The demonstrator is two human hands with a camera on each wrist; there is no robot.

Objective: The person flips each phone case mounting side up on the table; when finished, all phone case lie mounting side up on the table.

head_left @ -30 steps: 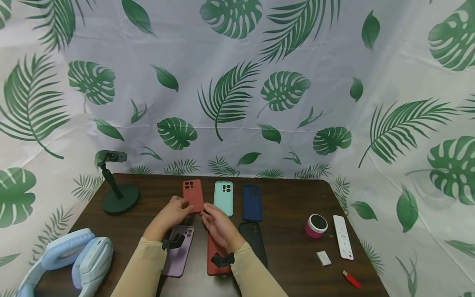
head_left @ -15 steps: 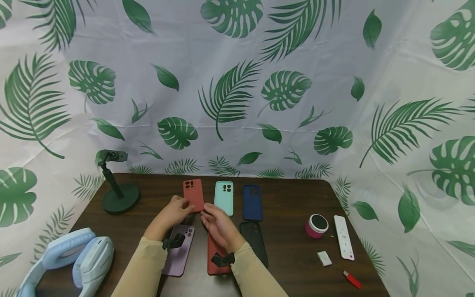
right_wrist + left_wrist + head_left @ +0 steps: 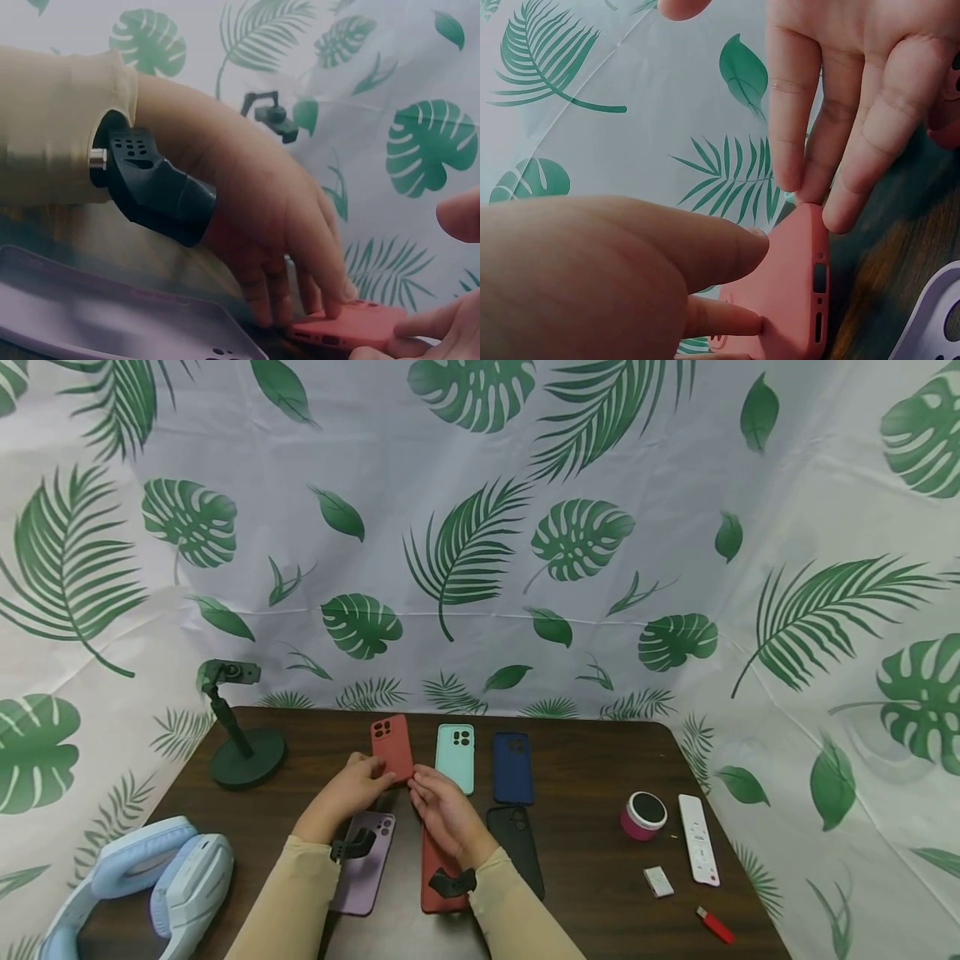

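A red phone case (image 3: 392,747) lies in the back row on the dark table, left of a mint phone case (image 3: 455,758) and a navy phone case (image 3: 513,768). At its lower left, my left hand (image 3: 351,793) holds it with thumb and fingers, which overlap its back in the left wrist view. My right hand (image 3: 442,810) touches the lower right corner with nearly straight fingertips (image 3: 836,217), its thumb held apart. Camera holes sit at the far end of the case. Below the arms are a lilac phone case (image 3: 367,877) and a partly hidden dark red phone case (image 3: 437,889).
A black phone case (image 3: 517,843) lies beside the right forearm. Blue headphones (image 3: 161,881) and a green stand (image 3: 243,756) occupy the left side. A pink jar (image 3: 641,818), white remote (image 3: 698,841), small white block (image 3: 658,882) and red USB stick (image 3: 715,925) lie at right.
The red phone case has shifted slightly toward the back of the table, with both hands staying on it. The head view has drifted a little. Everything else stays in place.
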